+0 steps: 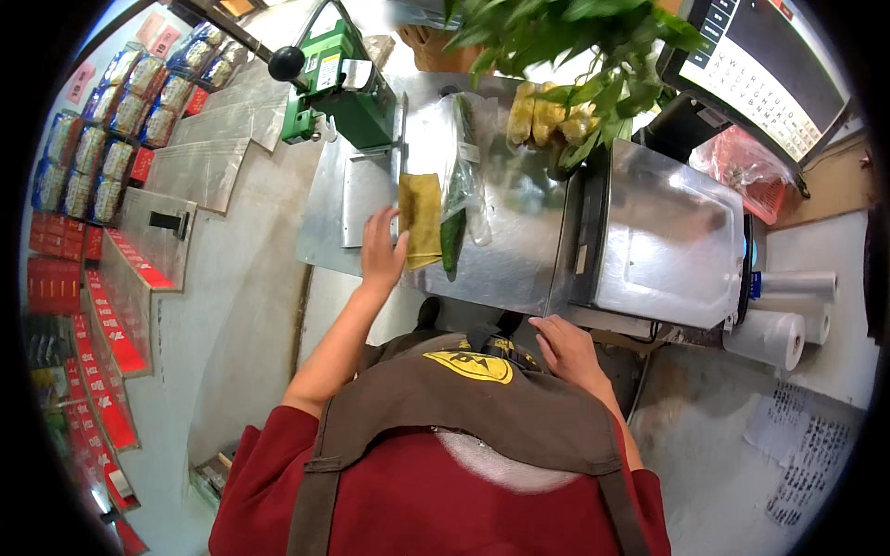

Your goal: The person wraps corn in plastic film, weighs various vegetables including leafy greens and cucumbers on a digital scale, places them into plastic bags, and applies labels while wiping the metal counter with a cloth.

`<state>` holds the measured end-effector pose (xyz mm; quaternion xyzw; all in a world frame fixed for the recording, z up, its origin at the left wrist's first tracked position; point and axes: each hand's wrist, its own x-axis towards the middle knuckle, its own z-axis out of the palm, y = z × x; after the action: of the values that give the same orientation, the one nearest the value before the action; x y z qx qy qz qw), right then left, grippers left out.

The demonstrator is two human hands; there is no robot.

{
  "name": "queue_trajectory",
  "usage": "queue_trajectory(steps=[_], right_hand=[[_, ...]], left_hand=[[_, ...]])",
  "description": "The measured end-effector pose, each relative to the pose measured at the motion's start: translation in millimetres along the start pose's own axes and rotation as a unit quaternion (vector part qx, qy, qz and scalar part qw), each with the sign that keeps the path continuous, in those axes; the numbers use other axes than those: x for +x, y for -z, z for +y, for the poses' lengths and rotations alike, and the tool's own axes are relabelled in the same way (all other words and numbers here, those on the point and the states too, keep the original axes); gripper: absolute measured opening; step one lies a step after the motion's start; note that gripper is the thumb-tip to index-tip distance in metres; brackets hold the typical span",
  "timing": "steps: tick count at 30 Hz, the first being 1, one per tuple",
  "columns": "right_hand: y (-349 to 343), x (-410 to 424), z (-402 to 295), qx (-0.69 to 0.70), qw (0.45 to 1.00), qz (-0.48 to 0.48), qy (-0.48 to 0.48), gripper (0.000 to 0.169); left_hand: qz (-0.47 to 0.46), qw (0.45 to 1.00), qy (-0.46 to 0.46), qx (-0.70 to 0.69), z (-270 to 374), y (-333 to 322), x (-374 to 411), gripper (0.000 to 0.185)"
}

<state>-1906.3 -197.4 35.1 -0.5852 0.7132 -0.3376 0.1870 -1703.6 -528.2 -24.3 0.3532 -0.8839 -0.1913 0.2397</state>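
Observation:
My left hand (382,249) rests at the front of the steel counter (518,229), fingers spread, beside the left edge of a folded yellow cloth (421,217). It holds nothing; whether the thumb touches the cloth I cannot tell. Right of the cloth lies a clear plastic bag (478,201) with a long green cucumber (452,240) sticking out of its near end. A label is on the bag. My right hand (567,349) hovers near the counter's front edge, empty, its fingers slightly bent. A green bench-top machine (354,97) with a black-knobbed lever stands behind my left hand.
Wrapped yellow produce (539,118) and leafy greens (591,42) occupy the counter's back. To the right are a weighing scale's platter (671,229), a touchscreen (765,62), a red basket (761,201) and plastic bag rolls (761,340). Shelves with packaged goods (115,132) line the left.

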Motion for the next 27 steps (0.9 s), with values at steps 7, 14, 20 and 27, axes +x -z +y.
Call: queue_trajectory(steps=[7,14,20,27], right_hand=[[-50.6,11.2,-49.1,-0.047,0.995,0.034,-0.084,0.027],[-123.3,16.4,-117.9,-0.075,0.980,0.028,-0.181,0.027],[-144.7,16.9,-152.1,-0.045,0.969,0.059,-0.236,0.026],[-127.1,66.3,-145.5,-0.001,0.964,0.167,-0.205,0.038]], left_hand=[[-0.056,0.994,0.003,0.091,-62.4,-40.9,63.9,0.064],[-0.076,0.992,-0.024,0.096,-84.4,-48.4,71.2,0.059],[-0.072,0.992,-0.087,-0.063,-105.6,-48.4,52.1,0.042],[-0.238,0.758,0.185,-0.578,-50.3,26.1,-3.8,0.034]])
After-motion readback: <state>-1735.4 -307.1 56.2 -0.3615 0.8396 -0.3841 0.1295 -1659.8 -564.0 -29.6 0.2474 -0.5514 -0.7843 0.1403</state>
